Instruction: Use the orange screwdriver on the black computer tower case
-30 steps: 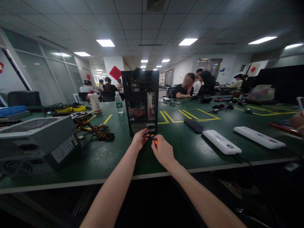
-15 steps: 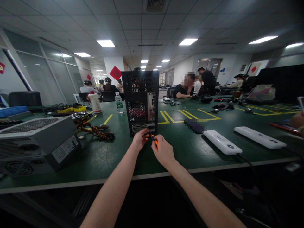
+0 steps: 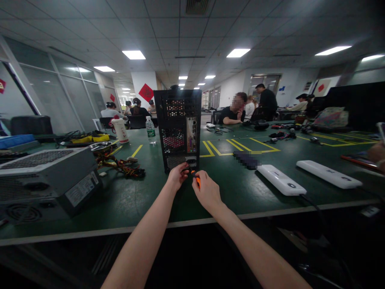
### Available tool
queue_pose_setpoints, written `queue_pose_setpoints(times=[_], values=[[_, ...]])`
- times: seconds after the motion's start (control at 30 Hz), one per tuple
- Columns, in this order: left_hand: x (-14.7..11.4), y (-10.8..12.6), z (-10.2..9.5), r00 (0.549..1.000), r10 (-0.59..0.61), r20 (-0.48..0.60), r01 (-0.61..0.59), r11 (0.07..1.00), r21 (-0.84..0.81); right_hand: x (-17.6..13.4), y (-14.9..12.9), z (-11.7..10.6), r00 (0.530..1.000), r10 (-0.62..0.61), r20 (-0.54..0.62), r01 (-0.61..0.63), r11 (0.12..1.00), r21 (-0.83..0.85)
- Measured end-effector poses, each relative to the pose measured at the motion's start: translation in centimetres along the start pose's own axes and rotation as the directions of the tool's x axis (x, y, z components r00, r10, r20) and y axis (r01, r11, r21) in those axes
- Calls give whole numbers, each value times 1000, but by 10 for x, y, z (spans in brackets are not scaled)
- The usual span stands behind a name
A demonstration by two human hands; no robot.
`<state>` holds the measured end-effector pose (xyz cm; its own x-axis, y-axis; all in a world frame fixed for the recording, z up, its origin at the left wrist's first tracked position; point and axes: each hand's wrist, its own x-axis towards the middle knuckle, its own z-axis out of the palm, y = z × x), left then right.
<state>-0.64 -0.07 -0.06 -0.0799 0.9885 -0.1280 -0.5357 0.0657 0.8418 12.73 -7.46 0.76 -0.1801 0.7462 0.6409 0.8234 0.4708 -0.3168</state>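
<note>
The computer case (image 3: 180, 130) stands upright on the green table (image 3: 144, 208), its rear side facing the person. Before its lower edge, the right hand (image 3: 207, 190) has its fingers closed around an orange-handled screwdriver (image 3: 197, 181). The left hand (image 3: 178, 176) is near the tip, fingers narrow; whether they pinch something, I cannot tell. If the tip sits crooked, it could slip, I think, and poke these fingers. Since the earlier frame, both hands stay in place; beyond the case, to its right, a standing person (image 3: 267, 98) is more upright.
</note>
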Motion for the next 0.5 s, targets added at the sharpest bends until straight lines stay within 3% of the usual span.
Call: queue_pose_setpoints(times=[0.5], values=[[-3,2,2,1000,-3,-1,3,1000,2,0,0,-1,1000,5,0,-5,1000,0]])
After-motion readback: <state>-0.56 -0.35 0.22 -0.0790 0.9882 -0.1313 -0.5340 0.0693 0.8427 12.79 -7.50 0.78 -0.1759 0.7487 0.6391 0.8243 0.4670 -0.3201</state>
